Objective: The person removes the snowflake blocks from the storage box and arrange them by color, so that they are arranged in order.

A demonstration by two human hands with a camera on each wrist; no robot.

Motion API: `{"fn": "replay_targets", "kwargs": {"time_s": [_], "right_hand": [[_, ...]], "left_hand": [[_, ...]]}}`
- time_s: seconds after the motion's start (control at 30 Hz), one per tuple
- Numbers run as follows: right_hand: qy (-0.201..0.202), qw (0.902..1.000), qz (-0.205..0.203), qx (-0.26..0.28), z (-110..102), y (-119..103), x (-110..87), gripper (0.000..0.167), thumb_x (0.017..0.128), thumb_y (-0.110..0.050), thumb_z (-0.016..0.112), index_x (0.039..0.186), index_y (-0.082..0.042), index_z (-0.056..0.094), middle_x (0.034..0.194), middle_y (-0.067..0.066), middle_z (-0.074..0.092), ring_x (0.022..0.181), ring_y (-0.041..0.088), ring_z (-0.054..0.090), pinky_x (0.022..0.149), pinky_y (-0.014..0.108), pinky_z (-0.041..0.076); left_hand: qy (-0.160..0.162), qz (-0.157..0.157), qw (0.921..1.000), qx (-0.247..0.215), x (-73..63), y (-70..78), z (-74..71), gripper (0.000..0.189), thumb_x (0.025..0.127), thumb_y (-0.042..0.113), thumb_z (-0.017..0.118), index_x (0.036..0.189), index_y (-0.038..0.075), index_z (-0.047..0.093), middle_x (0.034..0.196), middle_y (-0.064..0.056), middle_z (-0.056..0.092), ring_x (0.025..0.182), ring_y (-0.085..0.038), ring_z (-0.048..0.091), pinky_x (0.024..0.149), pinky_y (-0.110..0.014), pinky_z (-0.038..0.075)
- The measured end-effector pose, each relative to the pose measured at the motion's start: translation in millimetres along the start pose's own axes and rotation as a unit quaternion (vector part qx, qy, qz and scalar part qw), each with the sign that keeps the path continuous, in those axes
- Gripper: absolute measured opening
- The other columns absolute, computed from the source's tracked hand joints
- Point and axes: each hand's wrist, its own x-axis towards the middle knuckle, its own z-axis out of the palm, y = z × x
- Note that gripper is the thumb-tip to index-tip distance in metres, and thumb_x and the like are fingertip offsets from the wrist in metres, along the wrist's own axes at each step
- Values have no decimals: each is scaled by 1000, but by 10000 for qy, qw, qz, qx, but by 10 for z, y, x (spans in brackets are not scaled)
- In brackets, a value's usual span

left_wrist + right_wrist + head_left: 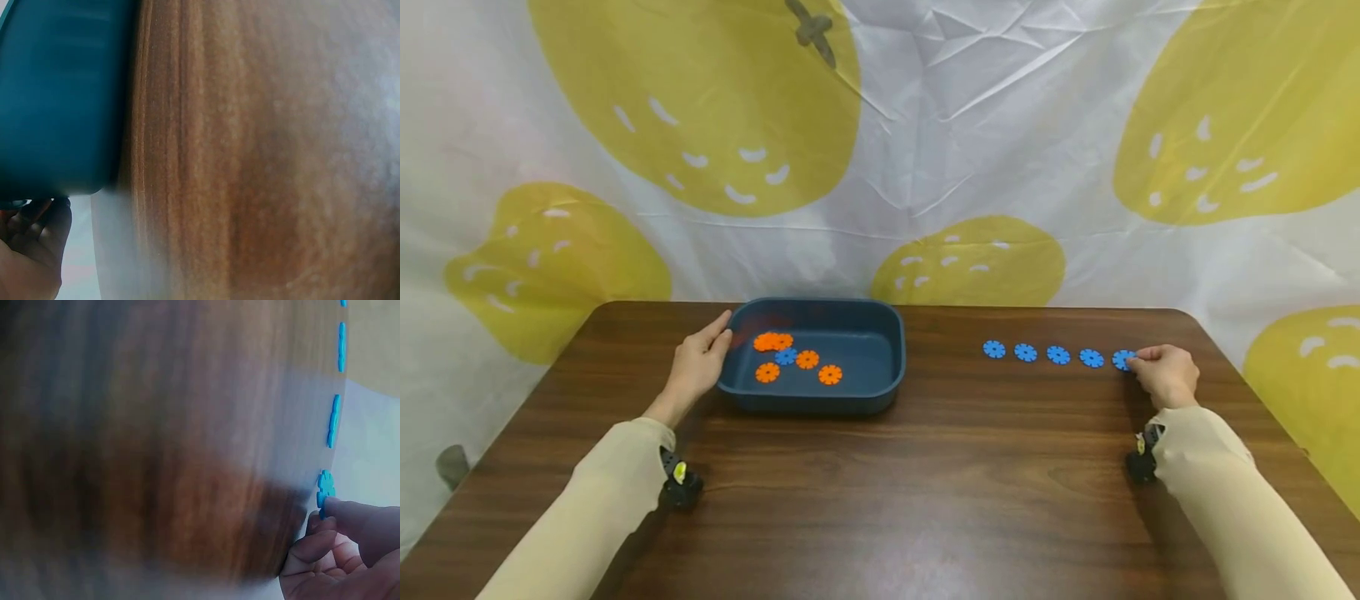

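My right hand (1168, 375) pinches a blue notched plastic disc (325, 485) between thumb and fingertips. That disc is at the right end of a row, and in the right wrist view it is tilted up from the tabletop. To its left several matching blue discs (1058, 355) lie flat and evenly spaced. My left hand (694, 367) rests against the left side of a dark blue rectangular tub (812, 403), fingers extended along its outer wall. Inside the tub are several orange notched discs (830, 375) and a blue disc (786, 357).
The brown wood-grain table (940, 492) reaches back to a white curtain (910, 133) printed with large yellow fruit. Bare tabletop separates the tub from the row of discs. Each wrist wears a small black camera (681, 482).
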Motion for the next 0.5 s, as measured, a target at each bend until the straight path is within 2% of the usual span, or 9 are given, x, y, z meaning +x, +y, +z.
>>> {"fn": "replay_targets", "kwargs": {"time_s": [0.1,0.2,0.3,0.5], "right_hand": [[-22,10000,0,-52,5,-2,10,35,91,-17,58,107,15,59,76,16,61,91,39,48,72,42,42],[-76,9999,-34,-108,4,7,22,37,91,-17,56,108,16,59,98,31,59,101,47,45,83,52,39],[-142,9997,-102,-172,0,21,38,38,90,-17,55,108,16,59,107,34,57,106,50,43,88,54,37],[-180,9988,-253,-371,-5,39,59,37,89,-17,56,105,16,59,107,35,57,107,53,42,91,55,36]], "left_hand": [[21,15,10000,21,3,1,-2,46,102,22,37,146,7,33,141,-22,41,131,-41,38,106,-55,31],[32,6,10000,17,-1,9,-4,46,102,22,37,146,7,34,141,-22,40,131,-40,37,107,-54,30],[31,1,10000,20,-4,16,-6,46,102,22,37,146,7,34,142,-22,40,131,-40,37,107,-53,30],[30,11,10000,38,-6,17,-3,46,103,23,37,146,7,34,142,-22,39,131,-41,37,107,-53,29]]}}
